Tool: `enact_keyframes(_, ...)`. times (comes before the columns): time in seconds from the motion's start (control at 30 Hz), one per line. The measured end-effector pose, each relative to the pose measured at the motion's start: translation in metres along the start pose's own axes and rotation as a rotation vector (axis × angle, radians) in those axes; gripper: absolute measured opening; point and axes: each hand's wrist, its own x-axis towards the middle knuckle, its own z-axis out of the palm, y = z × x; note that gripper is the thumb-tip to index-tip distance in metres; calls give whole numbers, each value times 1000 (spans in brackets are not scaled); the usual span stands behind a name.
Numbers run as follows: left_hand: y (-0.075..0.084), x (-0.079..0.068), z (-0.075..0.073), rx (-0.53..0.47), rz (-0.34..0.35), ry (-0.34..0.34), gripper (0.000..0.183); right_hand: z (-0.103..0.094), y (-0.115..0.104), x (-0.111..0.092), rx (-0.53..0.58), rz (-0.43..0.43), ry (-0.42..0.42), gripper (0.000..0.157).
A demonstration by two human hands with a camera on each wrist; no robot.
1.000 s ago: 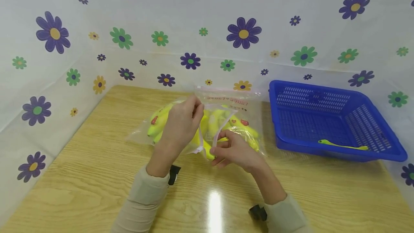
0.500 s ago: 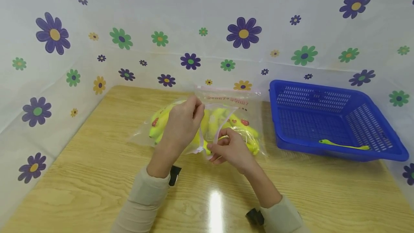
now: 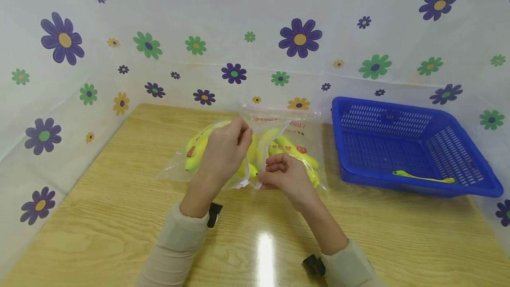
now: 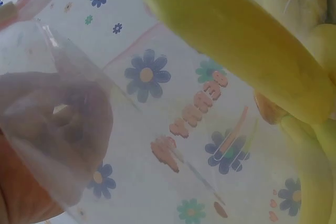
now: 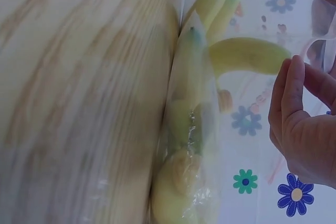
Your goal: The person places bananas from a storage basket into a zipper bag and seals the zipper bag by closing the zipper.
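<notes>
In the head view, my left hand [image 3: 225, 152] pinches the upper edge of a clear zip bag [image 3: 171, 169] with red strawberry prints. Yellow-green toy bananas [image 3: 195, 152] fill its left part. My right hand [image 3: 292, 180] pinches the lower pink rim of the open mouth. One banana [image 5: 249, 54] points at the right fingertips in the right wrist view; whether they touch it I cannot tell. Close to the left wrist camera a large banana [image 4: 236, 35] shows, and clear film covers part of the left hand [image 4: 58, 124].
Behind the right hand lies a second clear bag [image 3: 312, 134] with a pink zip and bananas [image 3: 295, 152] in it. A blue basket [image 3: 398, 180] stands at the right, holding a thin yellow-green piece [image 3: 423, 177]. Flower-printed cloth [image 3: 255, 12] walls the wooden table [image 3: 99, 225].
My right hand has moved slightly away from me, lifting the pink rim. The banana end that stuck out at the mouth sits farther back. The left hand stays in place.
</notes>
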Motion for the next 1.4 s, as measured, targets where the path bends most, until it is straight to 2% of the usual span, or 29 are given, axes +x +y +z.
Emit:
enact_keyframes(0.13,0,1,1,-3,-1,-5,13,1,-2,-2,13,-24,-3,30)
enact_keyframes(0.4,-2,3,2,20,-6,0,12,-5,-3,-1,33,-20,54,27)
enact_keyframes(0.63,-3,3,2,28,-2,50,13,-12,1,1,15,-13,88,24)
enact_keyframes(0.77,-5,3,2,12,-3,88,13,-15,4,1,-46,-27,86,24)
enact_keyframes(1.07,-7,3,1,-1,-31,87,12,-30,-11,-9,-173,-65,95,29)
enact_keyframes(1.23,-8,4,-4,-5,-61,109,12,-51,-26,-15,-259,-151,147,26)
enact_keyframes(1.4,-11,5,-7,-14,-76,126,11,-89,-49,-17,-507,-200,191,25)
